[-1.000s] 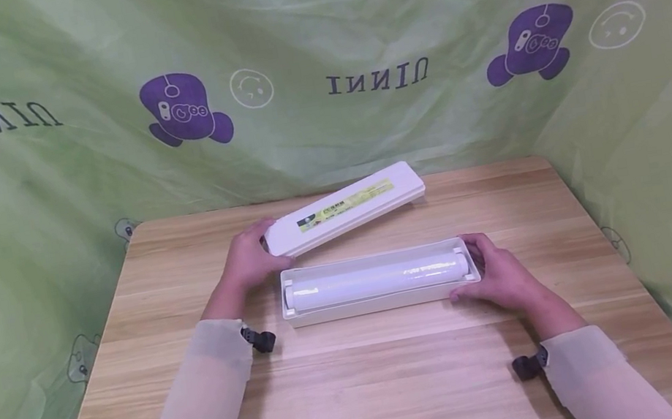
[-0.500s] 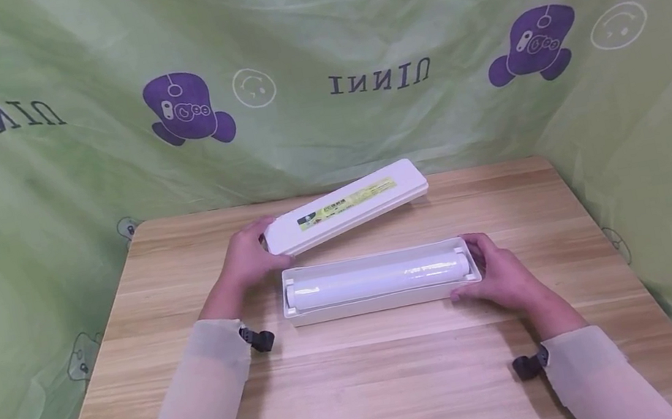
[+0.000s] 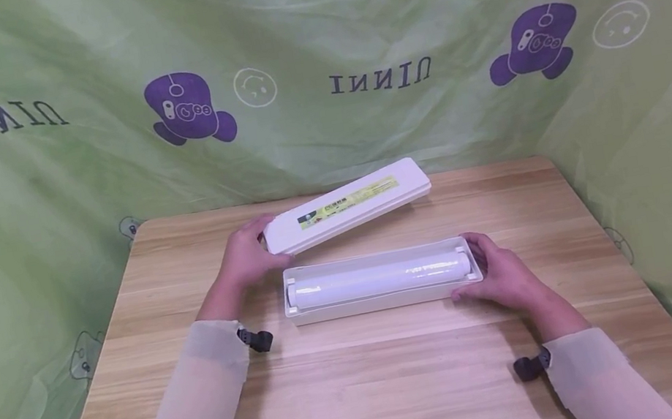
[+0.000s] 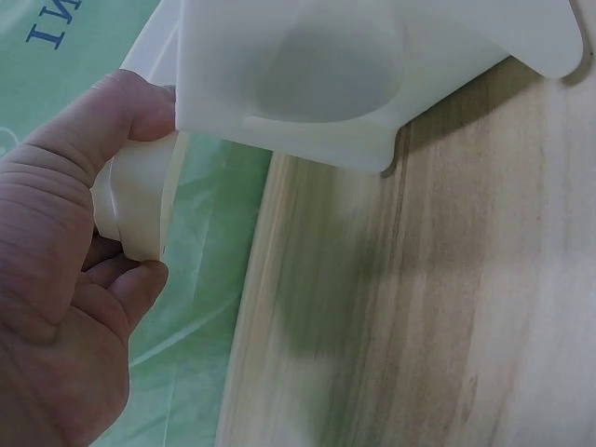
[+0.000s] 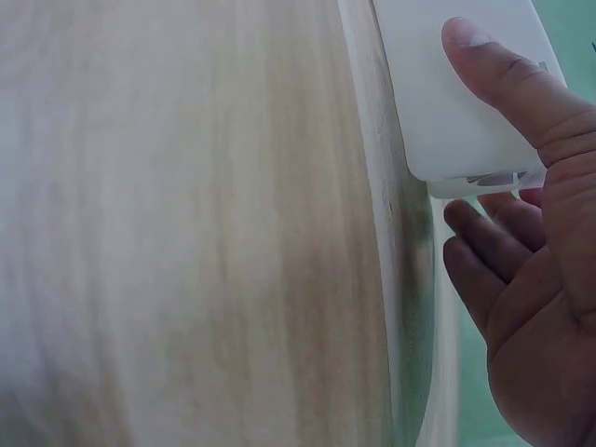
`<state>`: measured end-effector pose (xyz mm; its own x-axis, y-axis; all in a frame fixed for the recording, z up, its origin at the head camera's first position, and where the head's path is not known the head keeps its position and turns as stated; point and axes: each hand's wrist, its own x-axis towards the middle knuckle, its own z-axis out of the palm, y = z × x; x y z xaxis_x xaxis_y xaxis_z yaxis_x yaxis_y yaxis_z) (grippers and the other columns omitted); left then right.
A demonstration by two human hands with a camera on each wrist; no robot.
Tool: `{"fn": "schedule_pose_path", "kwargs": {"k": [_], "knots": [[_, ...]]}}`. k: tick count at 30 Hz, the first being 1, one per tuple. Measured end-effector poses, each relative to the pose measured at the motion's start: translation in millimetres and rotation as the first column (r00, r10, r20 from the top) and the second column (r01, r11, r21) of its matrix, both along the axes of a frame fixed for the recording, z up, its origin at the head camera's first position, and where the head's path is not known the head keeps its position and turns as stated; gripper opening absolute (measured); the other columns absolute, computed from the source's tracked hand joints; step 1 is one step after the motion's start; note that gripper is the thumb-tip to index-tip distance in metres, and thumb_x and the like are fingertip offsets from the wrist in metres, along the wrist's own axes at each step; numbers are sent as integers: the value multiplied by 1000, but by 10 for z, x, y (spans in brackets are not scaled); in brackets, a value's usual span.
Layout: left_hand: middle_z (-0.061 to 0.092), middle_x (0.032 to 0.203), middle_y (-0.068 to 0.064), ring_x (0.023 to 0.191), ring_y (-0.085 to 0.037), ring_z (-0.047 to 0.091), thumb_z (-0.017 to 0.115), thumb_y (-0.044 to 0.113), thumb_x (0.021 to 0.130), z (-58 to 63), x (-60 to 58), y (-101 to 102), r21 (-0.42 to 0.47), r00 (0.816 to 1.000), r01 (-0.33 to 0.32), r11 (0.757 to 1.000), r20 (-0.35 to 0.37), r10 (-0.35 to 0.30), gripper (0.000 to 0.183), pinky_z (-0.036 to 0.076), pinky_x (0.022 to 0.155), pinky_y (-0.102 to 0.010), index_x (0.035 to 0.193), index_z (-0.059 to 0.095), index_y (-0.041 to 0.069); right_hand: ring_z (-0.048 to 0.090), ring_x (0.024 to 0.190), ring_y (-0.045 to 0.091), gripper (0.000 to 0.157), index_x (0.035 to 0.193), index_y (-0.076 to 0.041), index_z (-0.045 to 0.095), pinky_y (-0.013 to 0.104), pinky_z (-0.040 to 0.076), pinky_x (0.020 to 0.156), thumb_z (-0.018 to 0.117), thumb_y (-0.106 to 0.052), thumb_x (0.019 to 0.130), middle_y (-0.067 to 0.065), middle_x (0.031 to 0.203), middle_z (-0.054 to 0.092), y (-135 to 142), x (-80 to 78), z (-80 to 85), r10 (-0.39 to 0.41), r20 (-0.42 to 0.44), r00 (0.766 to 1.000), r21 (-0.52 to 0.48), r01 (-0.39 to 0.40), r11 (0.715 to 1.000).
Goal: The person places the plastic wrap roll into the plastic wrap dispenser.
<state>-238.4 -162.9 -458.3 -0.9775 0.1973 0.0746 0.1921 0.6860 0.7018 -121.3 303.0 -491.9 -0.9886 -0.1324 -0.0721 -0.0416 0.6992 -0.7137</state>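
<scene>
My left hand (image 3: 248,255) grips the left end of a long white lid (image 3: 397,175) with a yellow-green label. The lid lies slantwise, its right end farther back. In the left wrist view, the thumb and curled fingers pinch the lid's end (image 4: 140,200). Nearer to me stands the white cling film box (image 3: 385,303), uncovered, with a roll of cling film (image 3: 375,281) lying inside it. My right hand (image 3: 502,274) holds the box's right end, thumb on the near side and fingers behind. The right wrist view shows that thumb against the box wall (image 5: 466,121).
A wooden table (image 3: 380,395) carries the box. Green printed cloth (image 3: 324,137) hangs behind the table and along both sides. A small black camera (image 3: 258,340) is strapped at the left wrist, another camera (image 3: 531,366) at the right.
The lid's right end has shifted slightly to the right, with my left hand still holding its left end. My right hand and the box stay in place.
</scene>
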Motion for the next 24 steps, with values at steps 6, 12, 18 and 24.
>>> {"fn": "schedule_pose_path", "kwargs": {"k": [6,12,18,24], "knots": [[50,146,-3,132,-26,45,93,31,54,20,0,-9,-2,1000,4,1000,-19,-4,94,39,110,-44,139,56,16,43,132,42,123,154,-13,27,57,31,112,93,-49,57,21,147,45,-21,11,23,10,-18,1000,18,-10,1000],[49,146,-1,134,-25,43,93,33,55,35,10,-15,-7,1000,5,1000,-17,-5,93,37,112,-44,139,57,17,45,128,46,127,156,-15,21,60,31,111,91,-52,58,25,142,47,-26,18,37,22,-19,1000,48,-21,999],[49,146,-1,134,-23,44,94,35,56,59,29,-19,-23,1000,14,1000,-22,-14,92,38,111,-43,138,57,19,37,135,45,128,158,-17,16,61,28,112,90,-53,60,23,149,40,-32,28,71,30,5,1000,52,-30,998],[47,148,-4,136,-27,41,94,33,55,90,52,-16,-24,999,25,999,-26,-26,97,36,113,-46,141,54,13,33,139,42,126,159,-17,13,58,29,113,88,-53,64,18,158,27,-50,3,108,64,-52,997,50,-62,997]]}}
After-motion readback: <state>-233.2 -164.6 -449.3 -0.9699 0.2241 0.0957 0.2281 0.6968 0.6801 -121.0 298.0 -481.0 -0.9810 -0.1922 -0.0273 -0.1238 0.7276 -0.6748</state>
